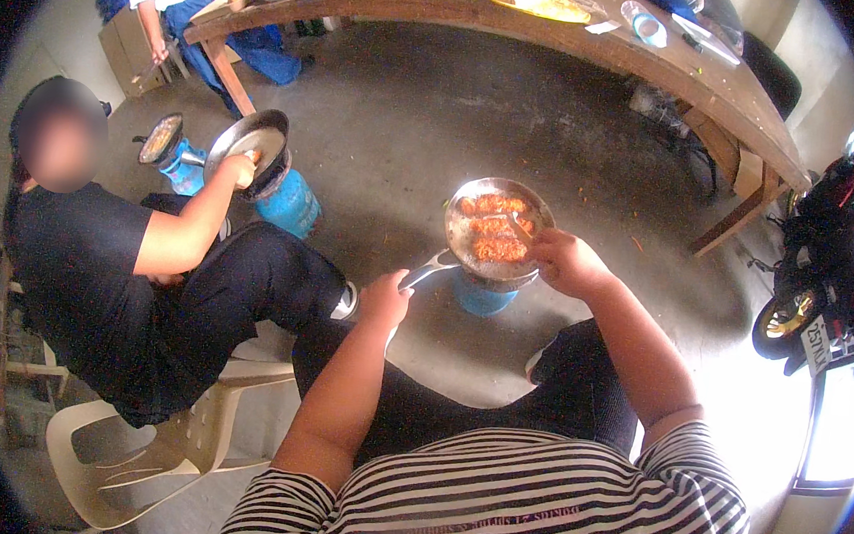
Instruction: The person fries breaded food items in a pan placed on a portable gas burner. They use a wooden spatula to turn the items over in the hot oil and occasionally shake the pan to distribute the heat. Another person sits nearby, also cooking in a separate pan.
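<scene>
From the head camera, looking down, the person sits on the floor side with a round metal pan (497,227) in front of the knees. The pan is shiny and grey, and it sits on top of a small blue gas stove (482,295). Inside the pan lie three orange-red pieces of food (495,228), one above the other, in bubbly oil.

The left hand (384,299) is closed around the end of the pan's long metal handle (429,268). The right hand (566,261) is at the pan's right edge, with its fingers pinched around a thin utensil (518,228) that reaches over the food. I cannot tell what kind of utensil it is.

To the left, another person in black clothes sits on a white plastic chair (172,448). That person's hand (242,169) holds a second pan (248,143), tipped up on a second blue gas stove (290,202). A third small stove (168,146) stands just behind it. So there are three stoves and two pans.

At the top runs one long wooden table (604,55) with one yellow plate (534,1) on it. One motorbike (823,268) stands at the right.
</scene>
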The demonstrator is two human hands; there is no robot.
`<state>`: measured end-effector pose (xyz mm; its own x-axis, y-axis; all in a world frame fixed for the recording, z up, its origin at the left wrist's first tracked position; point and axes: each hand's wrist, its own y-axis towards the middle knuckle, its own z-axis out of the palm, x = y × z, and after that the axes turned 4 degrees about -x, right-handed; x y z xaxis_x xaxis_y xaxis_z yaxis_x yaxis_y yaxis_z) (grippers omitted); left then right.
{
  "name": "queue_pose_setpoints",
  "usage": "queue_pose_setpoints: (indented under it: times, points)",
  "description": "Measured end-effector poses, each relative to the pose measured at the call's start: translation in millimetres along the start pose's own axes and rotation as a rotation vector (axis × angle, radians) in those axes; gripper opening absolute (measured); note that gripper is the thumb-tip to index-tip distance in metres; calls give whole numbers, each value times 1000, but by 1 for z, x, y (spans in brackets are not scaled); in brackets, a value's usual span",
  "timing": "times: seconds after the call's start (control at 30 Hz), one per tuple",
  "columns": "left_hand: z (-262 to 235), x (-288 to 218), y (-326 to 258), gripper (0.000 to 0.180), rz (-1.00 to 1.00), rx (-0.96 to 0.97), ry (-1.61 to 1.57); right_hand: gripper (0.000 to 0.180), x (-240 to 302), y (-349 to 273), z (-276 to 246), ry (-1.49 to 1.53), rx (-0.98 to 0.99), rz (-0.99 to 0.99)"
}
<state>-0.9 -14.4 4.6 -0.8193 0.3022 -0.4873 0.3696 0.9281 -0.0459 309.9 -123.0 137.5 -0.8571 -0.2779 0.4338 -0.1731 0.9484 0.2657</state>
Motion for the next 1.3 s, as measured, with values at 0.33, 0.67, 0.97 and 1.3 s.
queue_pose_setpoints:
  times: [0.33, 0.67, 0.97, 1.3]
  points:
    - [-5, -6, -1, 41, -3, 22, 33, 16, -2, 0, 4, 9, -2, 79]
    - [-7, -5, 1, 41, -10, 46, 57, 23, -9, -14, 1, 38, -201, 159]
    - [-8, -7, -2, 40, 58, -13, 96, 24, -20, -1, 32, 21, -208, 55]
    - [-10, -10, -3, 42, 45, -3, 136, 24, -21, 1, 29, 31, -13, 92]
